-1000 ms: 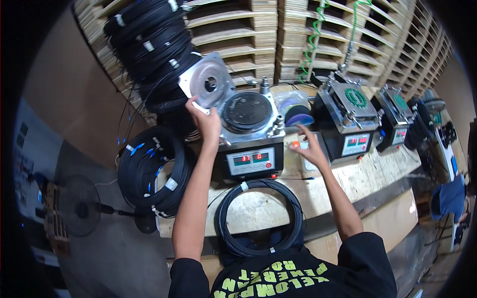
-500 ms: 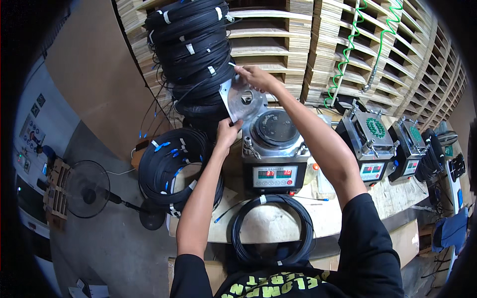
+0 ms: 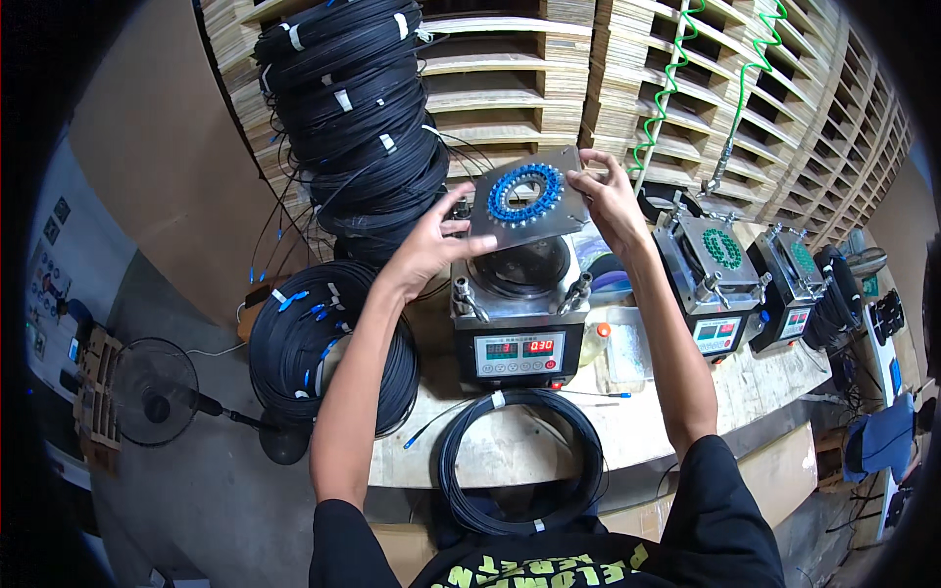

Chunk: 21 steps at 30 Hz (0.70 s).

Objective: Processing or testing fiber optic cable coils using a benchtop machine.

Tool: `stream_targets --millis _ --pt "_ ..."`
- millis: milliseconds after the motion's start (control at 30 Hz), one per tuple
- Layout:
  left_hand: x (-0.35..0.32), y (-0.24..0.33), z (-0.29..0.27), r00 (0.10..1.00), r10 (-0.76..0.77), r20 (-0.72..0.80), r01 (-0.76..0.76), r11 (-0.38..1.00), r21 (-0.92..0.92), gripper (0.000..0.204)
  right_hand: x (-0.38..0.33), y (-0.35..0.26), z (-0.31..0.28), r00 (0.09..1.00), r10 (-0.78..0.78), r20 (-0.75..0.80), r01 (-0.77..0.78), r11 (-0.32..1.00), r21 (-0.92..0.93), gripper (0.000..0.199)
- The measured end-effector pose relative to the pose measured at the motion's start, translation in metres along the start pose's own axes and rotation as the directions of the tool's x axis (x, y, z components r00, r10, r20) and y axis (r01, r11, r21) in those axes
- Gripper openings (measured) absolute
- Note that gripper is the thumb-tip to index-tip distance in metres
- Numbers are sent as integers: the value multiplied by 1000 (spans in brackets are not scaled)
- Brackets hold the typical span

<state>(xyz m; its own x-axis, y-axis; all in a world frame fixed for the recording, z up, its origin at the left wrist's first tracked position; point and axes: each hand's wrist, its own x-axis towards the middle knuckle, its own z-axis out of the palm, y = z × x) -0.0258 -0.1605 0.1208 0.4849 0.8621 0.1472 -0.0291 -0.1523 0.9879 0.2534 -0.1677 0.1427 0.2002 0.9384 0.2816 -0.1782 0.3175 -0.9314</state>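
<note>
1. Wooden pallets fill 12 to 2 o'clock in the view, cut off by the top edge.
2. The bench stretches from 3 round to 7 o'clock; machines, coils and forearms cover much of it.
3. At 11 o'clock rises a stack of black cable coils, its top out of view.
4. The near machine stands just off centre towards 5 o'clock; the far part of its dark round disc is hidden.
5. A loose cable coil overhangs the bench at 6 o'clock, its lowest part against the dark shirt.
6. The metal plate, at 1 o'clock, is held over the disc. It carries a blue ring; its underside is unseen.
7. Of the hands, the right, at 2 o'clock, pinches the plate's far-right corner; the left, at 10 o'clock, has fingers spread beside the left edge, and whether it grips cannot be told.
8. A bottle at 4 o'clock is partly hidden by the machine.
</note>
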Motion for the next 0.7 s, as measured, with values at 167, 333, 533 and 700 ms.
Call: stream_targets --millis 167,333,533,700 --pt "20 -25 -14 991 -30 -128 3 979 -205 76 -7 39 -19 983 156 99 -159 987 23 47" --pt "20 -57 -17 982 -14 -187 -3 996 -89 64 -25 58 -21 984 147 98 -137 985 -105 48" --pt "10 -75 -11 981 -75 -181 67 996 -51 65 -37 75 -31 994 107 32 -85 915 -394 55" --pt "14 -72 -12 979 -51 -199 65 996 67 62 -34 73 -36 990 124 59 -80 868 -490 53"
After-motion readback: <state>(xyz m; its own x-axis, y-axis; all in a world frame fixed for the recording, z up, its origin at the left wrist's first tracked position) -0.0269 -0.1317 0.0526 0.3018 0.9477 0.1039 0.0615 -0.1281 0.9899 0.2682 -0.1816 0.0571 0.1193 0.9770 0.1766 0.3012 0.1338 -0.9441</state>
